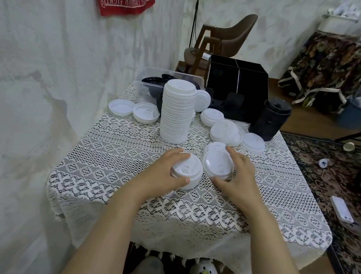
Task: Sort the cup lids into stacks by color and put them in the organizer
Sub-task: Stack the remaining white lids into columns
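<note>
Head view, steeply down, close over table (128, 197)

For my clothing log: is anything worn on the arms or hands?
No. The left hand and right hand show no gloves, rings or watch, and both forearms are uncovered to the picture's edge; no sleeve shows.

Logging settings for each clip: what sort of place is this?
Probably a room in a home: a lace tablecloth, a patterned rug and a brown chair in the corner.
</note>
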